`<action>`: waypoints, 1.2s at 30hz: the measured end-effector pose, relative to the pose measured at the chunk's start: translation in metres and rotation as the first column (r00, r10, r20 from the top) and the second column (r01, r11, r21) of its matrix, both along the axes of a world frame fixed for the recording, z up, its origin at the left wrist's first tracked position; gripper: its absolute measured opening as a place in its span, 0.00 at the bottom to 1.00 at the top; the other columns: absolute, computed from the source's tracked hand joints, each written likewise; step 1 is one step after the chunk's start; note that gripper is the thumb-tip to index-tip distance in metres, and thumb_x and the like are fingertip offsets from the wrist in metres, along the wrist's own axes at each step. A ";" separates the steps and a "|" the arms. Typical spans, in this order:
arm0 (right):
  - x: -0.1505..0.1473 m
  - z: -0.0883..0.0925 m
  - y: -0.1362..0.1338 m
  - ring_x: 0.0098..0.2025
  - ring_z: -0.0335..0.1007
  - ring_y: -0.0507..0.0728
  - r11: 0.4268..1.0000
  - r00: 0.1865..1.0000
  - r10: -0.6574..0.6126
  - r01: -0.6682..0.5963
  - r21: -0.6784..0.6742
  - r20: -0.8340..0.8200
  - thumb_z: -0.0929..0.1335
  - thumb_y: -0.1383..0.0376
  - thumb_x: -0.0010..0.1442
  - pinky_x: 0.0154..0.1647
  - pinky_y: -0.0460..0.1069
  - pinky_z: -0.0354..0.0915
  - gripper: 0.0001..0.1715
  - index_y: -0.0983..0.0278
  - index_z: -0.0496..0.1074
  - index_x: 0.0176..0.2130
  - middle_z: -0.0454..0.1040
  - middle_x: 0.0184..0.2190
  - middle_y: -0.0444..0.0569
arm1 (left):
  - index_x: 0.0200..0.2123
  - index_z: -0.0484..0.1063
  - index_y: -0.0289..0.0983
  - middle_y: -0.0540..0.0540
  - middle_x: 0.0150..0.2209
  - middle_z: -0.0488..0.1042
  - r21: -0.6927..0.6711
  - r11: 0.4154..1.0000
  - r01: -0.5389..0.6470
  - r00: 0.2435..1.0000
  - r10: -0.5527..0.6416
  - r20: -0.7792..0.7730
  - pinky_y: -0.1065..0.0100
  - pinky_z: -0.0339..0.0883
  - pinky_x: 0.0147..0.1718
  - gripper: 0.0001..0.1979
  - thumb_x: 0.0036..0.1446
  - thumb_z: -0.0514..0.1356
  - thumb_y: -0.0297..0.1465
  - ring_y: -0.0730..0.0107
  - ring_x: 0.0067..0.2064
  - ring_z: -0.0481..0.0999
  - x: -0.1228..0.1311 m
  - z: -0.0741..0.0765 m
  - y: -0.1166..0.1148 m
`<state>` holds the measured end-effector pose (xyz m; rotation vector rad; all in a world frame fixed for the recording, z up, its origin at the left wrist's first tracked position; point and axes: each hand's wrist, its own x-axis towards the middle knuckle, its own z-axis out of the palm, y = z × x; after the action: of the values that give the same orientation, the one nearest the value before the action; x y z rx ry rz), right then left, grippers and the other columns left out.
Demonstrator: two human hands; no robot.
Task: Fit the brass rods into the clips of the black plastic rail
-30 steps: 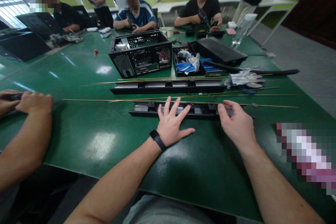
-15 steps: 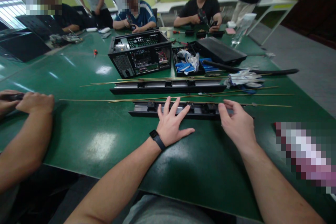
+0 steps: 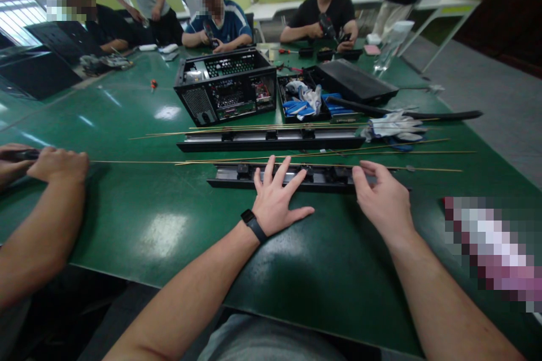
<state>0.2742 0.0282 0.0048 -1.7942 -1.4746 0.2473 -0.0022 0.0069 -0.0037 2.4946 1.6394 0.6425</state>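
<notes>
A long black channel-shaped rail [image 3: 237,184] with a silvery inside and several dark blocks lies across the green table. My left hand [image 3: 275,197], with a dark band on the wrist, rests flat over its middle, fingers spread. Near the rail's right end, my right hand [image 3: 383,200] curls with the thumb on the near side and the fingers beyond, closed around it. Thin brass-coloured rods [image 3: 436,152] run along the rail's far edge, passing behind both hands. The undersides of my right fingers are hidden.
A second black rail [image 3: 271,144] lies beyond, with more rods. Behind it stand an opened computer case [image 3: 228,90] and a tray of gloves [image 3: 302,98]. At left, a co-worker's hands [image 3: 59,166] hold a dark tool. Other people sit across the table.
One thin rod has slid slightly left, its left end now reaching the co-worker's hand. That hand has shifted slightly. My own hands look unchanged.
</notes>
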 end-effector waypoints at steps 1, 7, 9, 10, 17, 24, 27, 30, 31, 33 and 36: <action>0.000 0.000 0.000 0.56 0.88 0.74 1.000 1.000 -0.003 0.003 0.002 0.000 0.69 0.38 0.76 0.68 0.68 0.78 0.37 0.62 0.86 0.62 0.91 0.53 0.63 | 0.83 0.75 0.54 0.35 0.91 0.59 0.001 1.000 -0.002 1.000 0.002 0.004 0.11 0.49 0.81 0.50 0.62 0.85 0.52 0.17 0.91 0.47 0.000 0.000 0.000; 0.000 -0.001 0.001 0.53 0.88 0.73 1.000 1.000 -0.005 0.005 -0.006 0.005 0.70 0.38 0.75 0.66 0.68 0.79 0.37 0.62 0.85 0.63 0.91 0.53 0.65 | 0.83 0.76 0.53 0.34 0.88 0.64 0.002 1.000 -0.004 1.000 0.004 0.013 0.14 0.49 0.82 0.50 0.62 0.85 0.52 0.20 0.91 0.49 0.000 0.000 -0.001; 0.000 -0.001 0.001 0.53 0.88 0.73 1.000 1.000 -0.005 0.005 -0.005 0.009 0.70 0.39 0.74 0.66 0.68 0.78 0.37 0.63 0.85 0.63 0.91 0.54 0.65 | 0.82 0.76 0.53 0.34 0.86 0.67 0.006 1.000 -0.006 1.000 0.006 0.019 0.14 0.49 0.83 0.50 0.62 0.85 0.52 0.20 0.91 0.50 0.000 0.000 -0.001; 0.000 -0.001 0.001 0.52 0.88 0.73 1.000 1.000 -0.004 0.004 -0.005 0.009 0.70 0.40 0.74 0.67 0.68 0.78 0.37 0.63 0.85 0.64 0.91 0.54 0.65 | 0.82 0.76 0.53 0.34 0.86 0.68 0.006 1.000 -0.006 1.000 0.006 0.021 0.14 0.49 0.82 0.50 0.61 0.85 0.51 0.20 0.91 0.50 0.000 -0.001 -0.001; 0.000 0.000 0.001 0.53 0.88 0.73 1.000 1.000 0.003 -0.003 -0.005 0.013 0.70 0.40 0.74 0.67 0.69 0.78 0.36 0.63 0.85 0.63 0.90 0.53 0.65 | 0.82 0.76 0.53 0.34 0.84 0.70 0.010 1.000 -0.018 0.999 0.017 0.034 0.12 0.48 0.82 0.49 0.61 0.85 0.51 0.19 0.90 0.52 0.001 -0.001 -0.001; 0.000 0.000 0.001 0.53 0.88 0.73 1.000 1.000 -0.004 0.004 0.000 0.013 0.70 0.41 0.74 0.67 0.69 0.78 0.35 0.62 0.86 0.63 0.91 0.53 0.64 | 0.81 0.77 0.54 0.35 0.82 0.72 0.015 1.000 -0.019 0.999 0.018 0.048 0.13 0.47 0.82 0.48 0.61 0.85 0.50 0.21 0.89 0.53 0.001 -0.002 -0.001; 0.000 0.002 0.000 0.54 0.88 0.74 1.000 1.000 -0.006 0.006 -0.010 0.010 0.70 0.42 0.73 0.69 0.70 0.78 0.37 0.64 0.86 0.63 0.91 0.53 0.65 | 0.80 0.78 0.55 0.36 0.82 0.72 0.019 1.000 -0.024 0.998 0.023 0.058 0.13 0.46 0.83 0.48 0.60 0.85 0.50 0.21 0.89 0.53 0.001 -0.003 0.000; 0.000 0.005 0.000 0.55 0.88 0.74 1.000 1.000 -0.005 0.005 -0.024 0.005 0.70 0.41 0.73 0.69 0.69 0.78 0.38 0.65 0.86 0.64 0.91 0.53 0.66 | 0.80 0.78 0.54 0.35 0.82 0.72 0.013 1.000 -0.023 0.998 0.022 0.062 0.13 0.45 0.83 0.48 0.60 0.84 0.51 0.21 0.89 0.54 0.002 -0.002 0.000; 0.000 0.005 0.000 0.55 0.88 0.74 1.000 1.000 -0.006 0.006 -0.026 0.003 0.70 0.41 0.73 0.69 0.69 0.78 0.38 0.64 0.86 0.64 0.91 0.53 0.66 | 0.80 0.78 0.54 0.35 0.82 0.73 0.010 1.000 -0.021 0.998 0.021 0.061 0.13 0.45 0.83 0.48 0.60 0.84 0.51 0.21 0.89 0.54 0.002 -0.002 0.000; 0.000 0.005 0.000 0.55 0.88 0.74 1.000 1.000 -0.008 0.008 -0.028 0.002 0.70 0.41 0.73 0.70 0.69 0.77 0.37 0.64 0.86 0.64 0.91 0.53 0.65 | 0.80 0.78 0.53 0.35 0.81 0.74 0.002 1.000 -0.017 0.998 0.017 0.056 0.12 0.44 0.82 0.48 0.61 0.84 0.50 0.21 0.89 0.53 0.002 -0.001 0.000; 0.000 0.003 0.001 0.55 0.88 0.74 1.000 1.000 -0.008 0.008 -0.021 0.006 0.70 0.41 0.73 0.69 0.69 0.77 0.36 0.63 0.86 0.63 0.91 0.53 0.65 | 0.82 0.76 0.53 0.35 0.79 0.77 -0.012 1.000 -0.006 0.999 0.007 0.040 0.10 0.43 0.82 0.48 0.62 0.84 0.49 0.20 0.90 0.52 0.001 0.001 0.000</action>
<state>0.2747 0.0288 0.0080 -1.8184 -1.4740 0.2541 -0.0010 0.0067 -0.0030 2.4525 1.6332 0.6765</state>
